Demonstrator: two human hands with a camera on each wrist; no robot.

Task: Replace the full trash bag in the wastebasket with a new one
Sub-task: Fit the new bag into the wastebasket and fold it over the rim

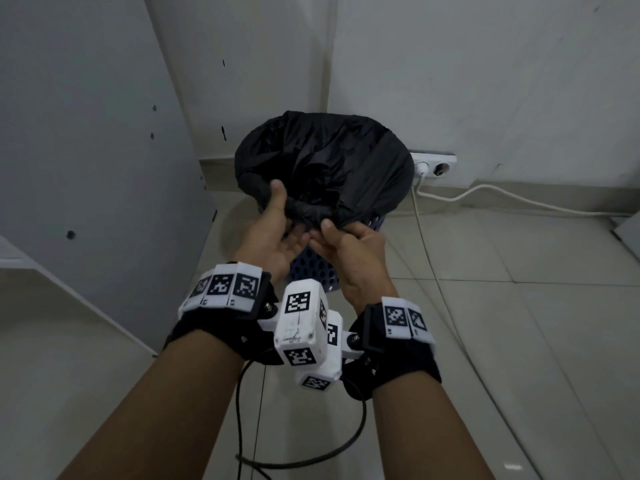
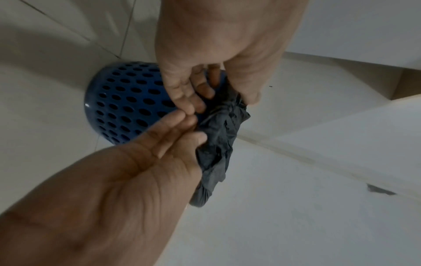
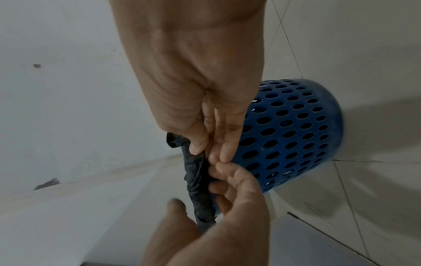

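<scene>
Head view: both forearms reach forward and down over the tiled floor to the blue perforated wastebasket, which stands in the corner of the room, near a wall socket. A black trash bag lines it and folds over its rim. The left hand lies palm up, thumb pressed on the bunched near edge of the bag; the right hand pinches the same edge beside it, thumb on top.

Left wrist view: the left hand has nearly straight fingers under the gathered bag, thumb against it. The right hand comes in from above, fingers curled on the plastic, the wastebasket behind.

Right wrist view: the right hand points down, thumb and fingers nipping the bag; the left hand curls in below, fingertips meeting the right's.
</scene>
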